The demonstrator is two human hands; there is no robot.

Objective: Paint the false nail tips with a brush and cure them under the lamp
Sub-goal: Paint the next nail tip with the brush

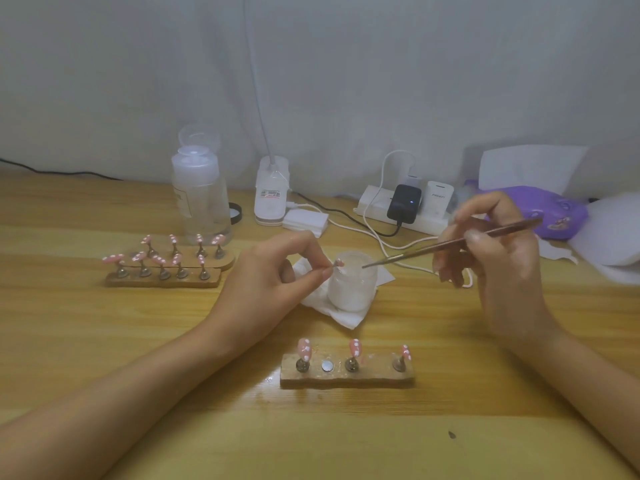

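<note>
The grip of the left hand pinches a pink nail tip, seemingly by its stem, between thumb and forefinger at the middle of the table, just beside a white jar. The right hand has its grip curled round a thin brush, whose working end is over the jar's mouth. The tip looks featherlight, stiff and easily smeared, so the stem is the safe hold. Toward the near edge, a wooden holder with three tips narrows the open room.

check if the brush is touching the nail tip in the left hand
Apart. Head view: the brush ends short of the nail tip pinched by the left hand, white jar showing between.
</note>
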